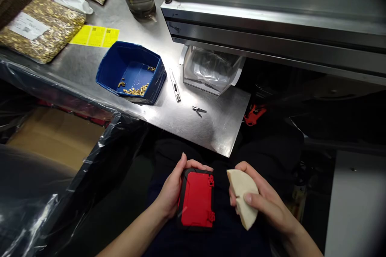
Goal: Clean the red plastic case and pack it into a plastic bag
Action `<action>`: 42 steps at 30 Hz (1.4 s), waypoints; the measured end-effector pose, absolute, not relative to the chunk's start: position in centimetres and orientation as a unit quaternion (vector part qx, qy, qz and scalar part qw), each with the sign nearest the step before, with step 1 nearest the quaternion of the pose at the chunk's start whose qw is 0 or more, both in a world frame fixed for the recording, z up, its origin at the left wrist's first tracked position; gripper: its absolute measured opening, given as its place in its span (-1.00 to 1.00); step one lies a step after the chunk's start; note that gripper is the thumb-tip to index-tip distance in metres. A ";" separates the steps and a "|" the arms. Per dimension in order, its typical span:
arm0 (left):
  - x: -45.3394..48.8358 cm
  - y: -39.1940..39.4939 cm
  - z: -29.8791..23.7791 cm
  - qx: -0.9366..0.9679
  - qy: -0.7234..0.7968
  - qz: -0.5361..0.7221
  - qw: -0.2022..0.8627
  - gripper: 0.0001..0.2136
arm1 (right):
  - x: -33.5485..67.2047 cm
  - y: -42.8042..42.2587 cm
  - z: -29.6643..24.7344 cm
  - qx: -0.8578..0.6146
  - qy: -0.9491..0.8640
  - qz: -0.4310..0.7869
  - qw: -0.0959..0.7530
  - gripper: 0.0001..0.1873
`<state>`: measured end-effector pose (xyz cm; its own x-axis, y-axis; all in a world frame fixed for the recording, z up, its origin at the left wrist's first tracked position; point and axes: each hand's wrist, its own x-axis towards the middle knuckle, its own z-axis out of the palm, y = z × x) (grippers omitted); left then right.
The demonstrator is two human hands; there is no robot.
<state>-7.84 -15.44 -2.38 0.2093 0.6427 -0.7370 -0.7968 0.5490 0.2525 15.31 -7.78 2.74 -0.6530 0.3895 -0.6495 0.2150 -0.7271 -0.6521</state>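
- Nearest to me, low over my dark lap, my left hand (171,186) is closed on a red-faced, black-rimmed rectangular plastic case (197,198): palm against its left side, fingertips hooked over its top edge, red face up.
- Just right of that grip, my right hand (265,200) pinches a cream half-round soft pad (243,192), thumb pressed on its front and fingers behind. The pad stands on edge, a narrow gap from the case.
- Beyond both grips, the corner of a brushed steel table (211,128) juts toward me.
- Up and left of my left hand sits a blue plastic bin (111,72) holding a scatter of small brass parts (135,90).
- Between the bin and my grips lie a slim metal blade (175,85) and small steel tweezers (199,109), apart from each other.
- Straight beyond the case, a clear-film-lined white tray (211,70) sits under a steel shelf.
- Far left of my grips, 1 plastic bag of brass pieces (51,36) lies beside yellow labels (95,36).
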 end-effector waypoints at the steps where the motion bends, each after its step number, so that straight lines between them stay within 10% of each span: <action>1: -7.8 -15.4 -2.4 -0.094 0.422 0.465 0.772 -0.44 | 15.3 -7.7 3.0 -0.414 -0.387 0.824 0.032 -0.58; 14: -7.9 -15.8 -1.9 -0.046 0.446 0.467 0.762 -0.58 | 13.4 -7.4 5.1 -0.316 -0.737 0.587 -0.116 -0.77; 22: -8.2 -15.9 -1.8 0.061 0.476 0.497 0.723 -0.72 | 13.3 -8.3 4.9 -0.278 -0.798 0.526 -0.099 -0.80; 32: -8.0 -15.4 -1.9 0.115 0.571 0.445 0.680 -0.34 | 15.1 -7.4 5.2 -0.299 -0.824 0.478 -0.060 -0.88; 42: -7.3 -15.4 -1.3 0.160 0.585 0.399 0.687 -0.56 | 12.6 -8.8 5.1 -0.180 -0.914 0.363 -0.015 -0.75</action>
